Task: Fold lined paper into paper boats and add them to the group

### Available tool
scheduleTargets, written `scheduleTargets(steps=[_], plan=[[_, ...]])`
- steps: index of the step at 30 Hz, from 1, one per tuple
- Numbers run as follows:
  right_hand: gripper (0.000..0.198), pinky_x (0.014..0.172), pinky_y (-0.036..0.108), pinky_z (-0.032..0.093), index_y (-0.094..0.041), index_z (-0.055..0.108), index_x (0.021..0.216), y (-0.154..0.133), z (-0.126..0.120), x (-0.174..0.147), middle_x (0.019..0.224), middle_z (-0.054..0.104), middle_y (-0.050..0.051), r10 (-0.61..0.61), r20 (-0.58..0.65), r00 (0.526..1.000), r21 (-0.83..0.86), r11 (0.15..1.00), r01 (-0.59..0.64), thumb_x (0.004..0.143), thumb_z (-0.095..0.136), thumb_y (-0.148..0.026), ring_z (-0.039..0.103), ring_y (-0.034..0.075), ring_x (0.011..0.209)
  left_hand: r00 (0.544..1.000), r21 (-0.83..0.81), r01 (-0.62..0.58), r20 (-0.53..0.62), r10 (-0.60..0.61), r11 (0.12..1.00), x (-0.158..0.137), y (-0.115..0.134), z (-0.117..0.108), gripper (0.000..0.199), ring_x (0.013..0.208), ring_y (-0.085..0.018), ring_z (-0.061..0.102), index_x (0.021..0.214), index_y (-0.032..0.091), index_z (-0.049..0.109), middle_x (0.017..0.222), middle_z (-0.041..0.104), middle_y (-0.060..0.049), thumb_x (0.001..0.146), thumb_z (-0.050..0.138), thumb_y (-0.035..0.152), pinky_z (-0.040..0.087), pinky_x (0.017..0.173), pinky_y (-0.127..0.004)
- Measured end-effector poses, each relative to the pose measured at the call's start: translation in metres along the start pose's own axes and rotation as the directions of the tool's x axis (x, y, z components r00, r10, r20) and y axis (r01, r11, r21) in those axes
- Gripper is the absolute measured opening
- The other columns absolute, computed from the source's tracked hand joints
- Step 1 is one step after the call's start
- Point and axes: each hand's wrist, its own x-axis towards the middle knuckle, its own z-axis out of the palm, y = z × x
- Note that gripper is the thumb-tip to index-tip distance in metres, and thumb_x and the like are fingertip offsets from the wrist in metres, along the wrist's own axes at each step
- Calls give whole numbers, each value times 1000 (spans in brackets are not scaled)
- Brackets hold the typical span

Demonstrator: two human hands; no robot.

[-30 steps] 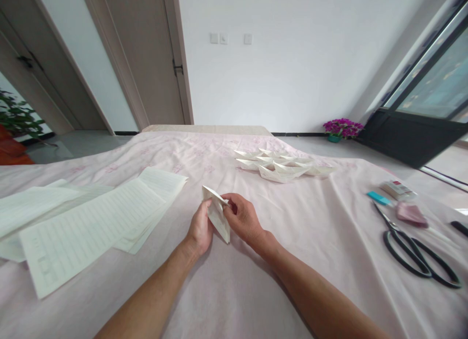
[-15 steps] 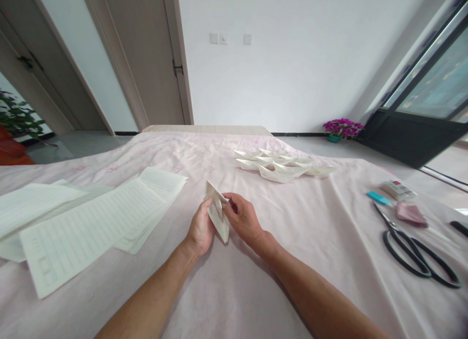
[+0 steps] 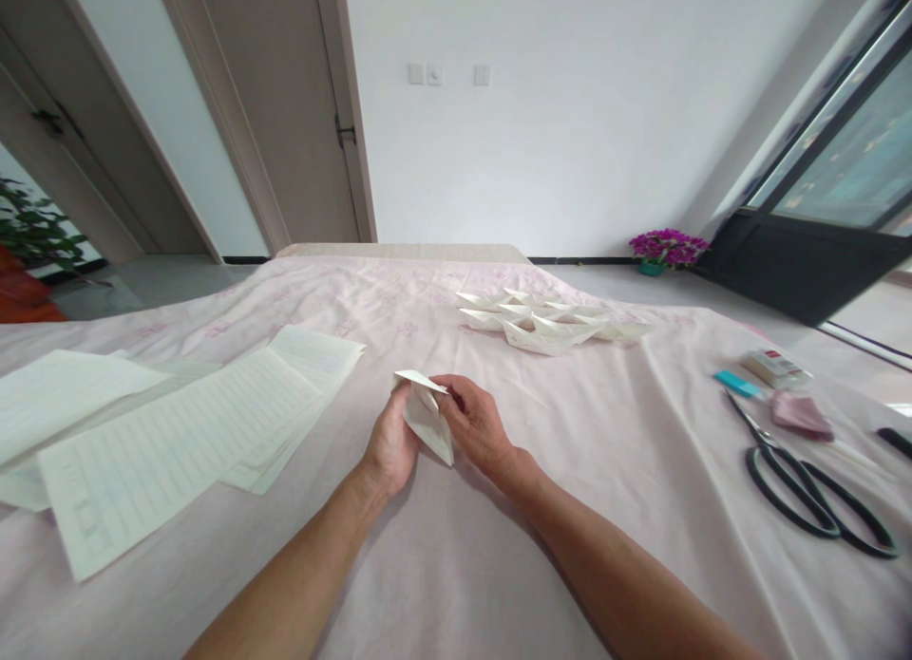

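Note:
Between my two hands, above the pink cloth, is a folded piece of white paper with a pointed lower end and a flap standing out at its top. My left hand grips its left side, thumb near the upper edge. My right hand pinches the right side, its fingertips partly hidden by the paper and the curled fingers. Beyond the hands, to the right, several folded paper boats stand close together. Loose lined paper sheets lie overlapping to the left.
On the right lie black-handled scissors, a blue eraser, a small wrapped packet and a folded pink cloth piece. A pot of magenta flowers stands on the floor by the wall.
The top of the folded paper has tipped down and opened into a wider flap between my hands. Both hands stay in nearly the same place.

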Motion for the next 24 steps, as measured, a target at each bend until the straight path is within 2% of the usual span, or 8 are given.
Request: scheduleTargets(steps=[6, 15, 20, 24], plan=[[27, 84, 27, 48, -21, 69, 108, -5, -3, 0, 101, 71, 4, -8, 20, 1000, 3, 1000, 7, 90, 49, -22, 65, 17, 93, 997, 21, -17, -81, 19, 1000, 1, 0, -1, 31, 81, -22, 68, 88, 17, 65, 79, 72, -1, 68, 73, 40, 49, 73, -31], [26, 81, 27, 48, -21, 69, 107, -2, -1, 0, 98, 71, 3, 1, 17, 1000, 29, 1000, -2, 90, 50, -24, 64, 16, 88, 991, 64, -54, -117, 61, 997, 3, -3, -4, 29, 73, -21, 68, 85, 17, 66, 74, 72, -1, 66, 73, 39, 50, 69, -31], [28, 79, 26, 47, -21, 70, 108, -5, -1, -1, 96, 71, 3, -3, 31, 1000, 19, 1000, 3, 90, 49, -22, 64, 16, 85, 995, 39, -27, -95, 30, 999, 3, -3, -4, 28, 71, -20, 67, 85, 16, 67, 76, 72, -2, 68, 74, 37, 48, 67, -29], [27, 73, 23, 45, -22, 71, 97, -5, -5, 3, 89, 70, 1, -7, 29, 1000, -40, 999, 8, 91, 44, -23, 63, 16, 82, 996, 86, -85, 15, 84, 993, 0, -2, -4, 33, 76, -19, 67, 94, 17, 68, 86, 73, -2, 71, 76, 39, 48, 72, -28]])
